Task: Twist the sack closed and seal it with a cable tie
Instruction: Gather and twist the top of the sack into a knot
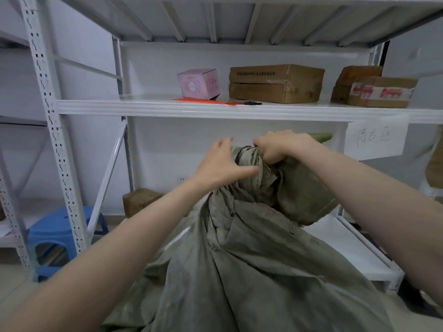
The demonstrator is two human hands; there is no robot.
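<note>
Sack [251, 259] front of shelf [239, 109]; boxes [275, 83] on it; stool [62, 231] left.

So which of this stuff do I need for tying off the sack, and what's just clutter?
Needed: sack, right hand gripping its neck, left hand, orange cable ties on the shelf.
Clutter: pink box, cardboard boxes, blue stool, paper sign.
</note>
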